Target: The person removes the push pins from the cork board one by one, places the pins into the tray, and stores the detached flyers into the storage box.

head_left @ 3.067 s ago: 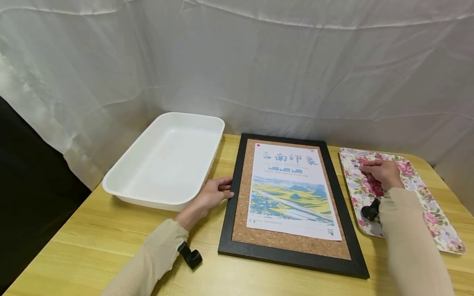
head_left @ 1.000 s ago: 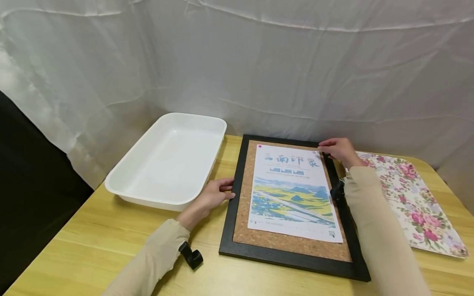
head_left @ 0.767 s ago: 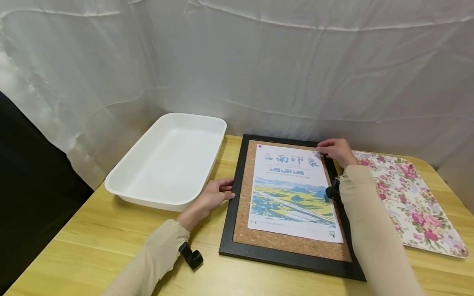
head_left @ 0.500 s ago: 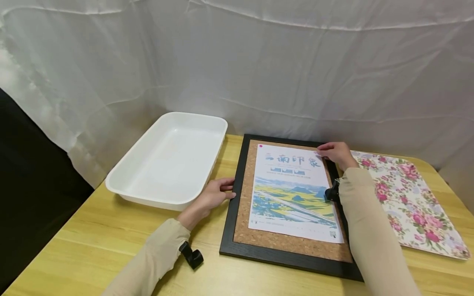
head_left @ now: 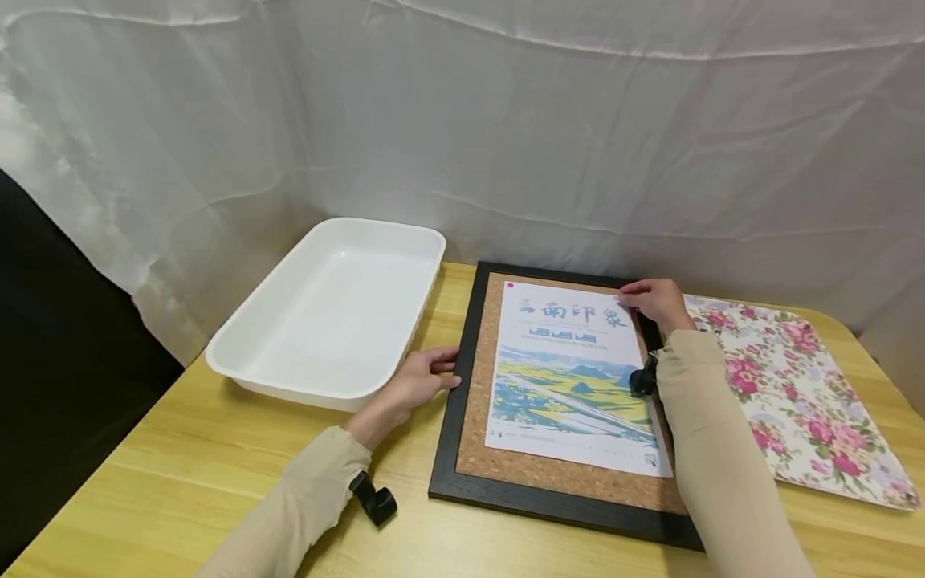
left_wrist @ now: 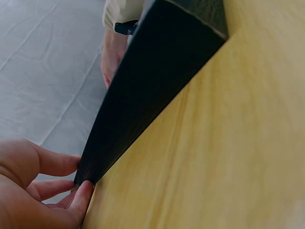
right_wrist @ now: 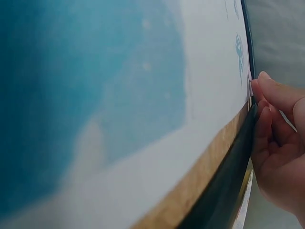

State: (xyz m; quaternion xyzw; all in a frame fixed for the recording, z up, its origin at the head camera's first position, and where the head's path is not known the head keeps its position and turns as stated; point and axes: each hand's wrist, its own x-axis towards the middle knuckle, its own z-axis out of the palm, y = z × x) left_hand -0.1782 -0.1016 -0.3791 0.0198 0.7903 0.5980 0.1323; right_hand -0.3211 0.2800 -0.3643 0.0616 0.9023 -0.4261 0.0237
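A corkboard (head_left: 556, 474) in a black frame lies on the table with a printed landscape poster (head_left: 578, 377) on it. A round pink pushpin (head_left: 510, 285) marks the poster's top left corner. My left hand (head_left: 415, 381) rests its loosely straight fingertips against the frame's left side; in the left wrist view the fingers (left_wrist: 57, 164) touch the black edge (left_wrist: 138, 90). At the poster's top right corner, my right hand (head_left: 658, 301) pinches a small pinkish pushpin (right_wrist: 249, 76), mostly hidden by thumb and forefinger.
To the left stands a deep white tray (head_left: 332, 321) with nothing in it. A flower-patterned tray (head_left: 802, 393) lies right of the frame, partly behind my right sleeve (head_left: 715, 433). A grey curtain (head_left: 462, 144) hangs behind the wooden table (head_left: 217, 474).
My right hand has moved left from the flowered tray to the poster's top right corner, then shifted slightly down there. My left hand has stayed at the frame's left side.
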